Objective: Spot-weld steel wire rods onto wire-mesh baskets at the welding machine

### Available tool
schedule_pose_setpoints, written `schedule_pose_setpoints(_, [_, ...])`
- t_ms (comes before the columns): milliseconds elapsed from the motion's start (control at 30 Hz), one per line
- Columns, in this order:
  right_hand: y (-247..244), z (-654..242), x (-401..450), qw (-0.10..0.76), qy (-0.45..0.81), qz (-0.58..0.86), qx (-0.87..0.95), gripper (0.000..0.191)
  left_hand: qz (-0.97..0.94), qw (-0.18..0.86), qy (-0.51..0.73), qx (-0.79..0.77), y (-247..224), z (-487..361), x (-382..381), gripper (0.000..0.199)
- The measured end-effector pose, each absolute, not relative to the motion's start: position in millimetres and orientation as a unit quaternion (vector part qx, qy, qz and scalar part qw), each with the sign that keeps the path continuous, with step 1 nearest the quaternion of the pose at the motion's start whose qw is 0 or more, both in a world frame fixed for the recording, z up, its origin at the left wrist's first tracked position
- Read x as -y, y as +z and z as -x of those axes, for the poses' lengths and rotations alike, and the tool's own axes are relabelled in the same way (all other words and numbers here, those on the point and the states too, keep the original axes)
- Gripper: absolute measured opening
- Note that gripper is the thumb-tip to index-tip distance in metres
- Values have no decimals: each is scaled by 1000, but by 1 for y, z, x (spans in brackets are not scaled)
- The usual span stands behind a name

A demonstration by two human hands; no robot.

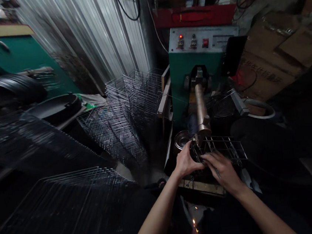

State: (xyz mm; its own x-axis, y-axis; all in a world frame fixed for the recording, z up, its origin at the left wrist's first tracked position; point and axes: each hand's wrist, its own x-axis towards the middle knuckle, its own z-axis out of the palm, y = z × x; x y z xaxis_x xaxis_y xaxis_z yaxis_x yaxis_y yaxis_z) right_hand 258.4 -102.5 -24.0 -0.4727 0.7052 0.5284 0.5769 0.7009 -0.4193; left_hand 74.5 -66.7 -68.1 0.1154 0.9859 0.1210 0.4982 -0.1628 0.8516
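Note:
A green machine with a grey control panel and a lit red lamp stands in front of me. Its copper-coloured arm reaches down to a wire grid. Beside the arm's tip, my left hand is at the left part of the grid, thumb and forefinger apart around something too dark to make out. My right hand has its fingers bent together at the grid's near edge; what they pinch is hidden. A round metal dish sits just left of the arm's tip.
Stacked wire grids stand to the left, with another stack nearer. Small sparks glow below the wooden edge. Cardboard boxes are at the right. A black round pan lies at the left.

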Motion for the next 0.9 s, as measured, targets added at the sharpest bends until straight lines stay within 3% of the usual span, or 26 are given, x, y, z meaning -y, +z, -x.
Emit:
schedule_pose_setpoints(433, [-29,-255,87,388,81,377,837,20,-681,288,361,-568,-70,-70,55,111])
schedule_pose_setpoints(600, [-25,-257,72,381,25,406,831,5,-677,311,363,-560,-70,-68,42,108])
schedule_pose_setpoints(900, [-32,-264,48,356,45,409,839,10,-697,287,337,-564,-63,-56,17,114])
